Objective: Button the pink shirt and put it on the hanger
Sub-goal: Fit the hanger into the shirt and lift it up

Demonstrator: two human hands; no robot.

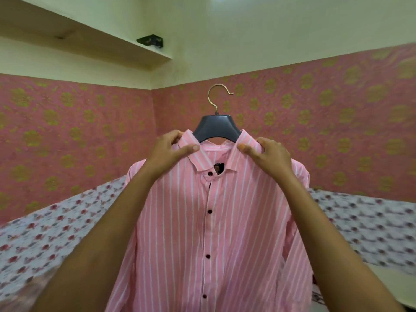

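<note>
The pink shirt [225, 233] with white stripes and dark buttons hangs in front of me, its front closed down the placket. A dark hanger [217, 128] with a gold hook sits inside the collar, only its neck and hook showing. My left hand [167, 152] pinches the collar's left side at the shoulder. My right hand [267, 154] pinches the collar's right side. Both arms are raised, holding shirt and hanger up in the air. The top collar button stands undone, with a dark label showing in the gap.
A bed with a floral sheet [56, 233] stretches behind and below the shirt. Pink patterned walls [337, 109] meet in a corner behind. A shelf [78, 41] with a small black object [150, 40] runs high on the left.
</note>
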